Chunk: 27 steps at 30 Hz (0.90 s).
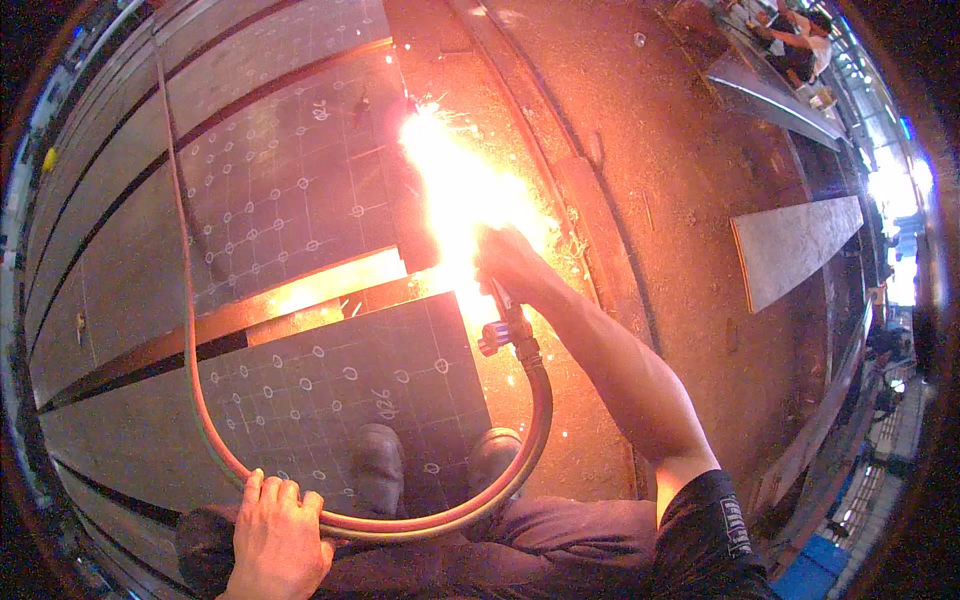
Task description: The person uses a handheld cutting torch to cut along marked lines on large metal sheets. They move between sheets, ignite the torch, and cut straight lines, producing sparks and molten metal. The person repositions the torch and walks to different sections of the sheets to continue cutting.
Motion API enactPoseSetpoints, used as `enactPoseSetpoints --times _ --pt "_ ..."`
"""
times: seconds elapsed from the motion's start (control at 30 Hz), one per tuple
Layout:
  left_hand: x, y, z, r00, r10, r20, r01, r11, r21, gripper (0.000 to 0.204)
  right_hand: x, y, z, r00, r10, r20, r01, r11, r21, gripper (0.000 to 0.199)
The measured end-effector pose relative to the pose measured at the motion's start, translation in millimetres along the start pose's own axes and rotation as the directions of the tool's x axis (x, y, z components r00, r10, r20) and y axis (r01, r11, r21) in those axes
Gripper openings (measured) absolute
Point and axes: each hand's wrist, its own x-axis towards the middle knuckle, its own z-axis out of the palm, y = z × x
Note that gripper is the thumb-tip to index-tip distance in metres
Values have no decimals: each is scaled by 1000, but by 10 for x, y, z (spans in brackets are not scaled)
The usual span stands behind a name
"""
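Note:
My right hand [515, 265] is closed round the handle of a gas cutting torch [513, 325], its fingers partly lost in the glare. A blue valve knob shows below the hand. White-hot glare and sparks [465, 195] hide the torch's tip and spread forward along the edge of a dark steel plate [270, 190] marked with chalk circles and lines. From the torch a red and green twin hose [425, 527] loops back across my lap. My left hand [280, 535] grips this hose at the lower left. A second chalk-marked plate [340, 385] lies nearer me, across a glowing gap.
My boots [378, 468] stand on and beside the near plate. Rusty, debris-strewn floor [690, 200] extends right, with a long metal strip [600, 220] along it. A tapered plate offcut [800, 245] lies farther right. Another person [805, 50] crouches at the upper right.

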Motion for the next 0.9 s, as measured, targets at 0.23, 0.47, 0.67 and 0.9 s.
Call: enactPoseSetpoints --times 0.23,0.47,0.67,0.9 --pt "23 8 29 1000 12 -20 -12 999 31 32 190 375 -248 967 -195 165 252 834 -491 28" --pt "14 10 -41 996 -40 77 42 999 -22 30 -175 -295 55 991 110 -80 -108 994 24 51" --pt "29 30 -100 995 -29 101 33 999 -39 30 -174 -278 -29 991 130 -45 -128 991 33 44" --pt "45 48 -143 984 -60 167 65 998 -19 29 -150 -260 -22 992 122 -19 -122 992 16 45"
